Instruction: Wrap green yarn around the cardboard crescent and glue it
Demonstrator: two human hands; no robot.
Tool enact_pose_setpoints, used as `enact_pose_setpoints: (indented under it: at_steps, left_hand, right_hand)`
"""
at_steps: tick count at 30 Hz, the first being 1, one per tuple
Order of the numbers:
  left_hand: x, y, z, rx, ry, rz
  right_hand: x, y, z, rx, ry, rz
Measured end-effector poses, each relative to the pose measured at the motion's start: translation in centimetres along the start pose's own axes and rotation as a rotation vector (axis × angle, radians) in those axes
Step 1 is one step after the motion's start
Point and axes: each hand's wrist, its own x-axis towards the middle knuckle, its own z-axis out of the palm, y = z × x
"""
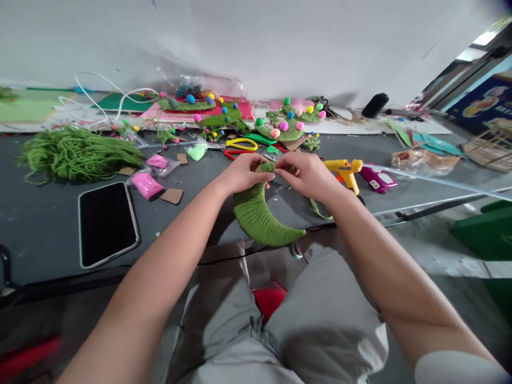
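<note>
A crescent wrapped in green yarn (262, 216) hangs over the table's front edge, its lower tip pointing right. My left hand (248, 173) grips the crescent near its upper tip, thumb on top. At that same tip my right hand (302, 173) pinches with its fingers closed, apparently on the green yarn strand (320, 209), part of which curls on the table below the hand. The exact pinch point is partly hidden by the fingers. To the right of my right hand lies a yellow glue gun (346, 170). Scissors with yellow and red handles (242, 145) lie just beyond my left hand.
A heap of green yarn (80, 154) and a phone (108, 224) lie at the left. Pink packets (146, 184) and cardboard bits (172, 196) sit nearby. Finished-looking green pieces with pompoms (284, 128) line the back. A purple pack (378, 178) lies at the right.
</note>
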Motion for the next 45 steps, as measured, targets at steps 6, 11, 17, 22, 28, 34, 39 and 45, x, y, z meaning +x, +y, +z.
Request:
enact_pose_setpoints:
  at_steps: [6, 11, 17, 22, 28, 34, 39, 45]
  left_hand:
    - [-0.2, 0.2, 0.0, -0.087, -0.101, 0.019]
    - [-0.6, 0.8, 0.1, -0.007, -0.174, -0.013]
    - [-0.7, 1.1, 0.3, -0.113, -0.187, -0.039]
    - [-0.6, 1.2, 0.5, -0.181, -0.126, -0.035]
    - [-0.5, 1.7, 1.0, -0.226, -0.051, -0.038]
    - [-0.2, 1.6, 1.2, -0.146, 0.086, -0.041]
    - [0.1, 0.7, 1.1, -0.125, 0.099, -0.017]
    - [0.3, 0.2, 1.0, -0.108, 0.106, -0.018]
  right_hand:
    - [0.3, 0.4, -0.1, 0.115, 0.044, -0.029]
    - [0.0, 1.1, -0.1, 0.405, -0.003, 0.175]
    - [-0.4, 2.1, 0.1, 0.77, -0.058, 0.338]
    - [-0.8, 2.5, 1.0, 0.925, -0.045, 0.358]
    - [-0.8, 1.9, 2.0, 0.955, 0.015, 0.413]
    - [-0.3, 0.7, 2.7, 0.814, 0.108, 0.448]
    - [-0.6, 0.5, 2.6, 0.611, 0.088, 0.413]
    - [-1.5, -0.3, 1.7, 0.18, 0.085, 0.273]
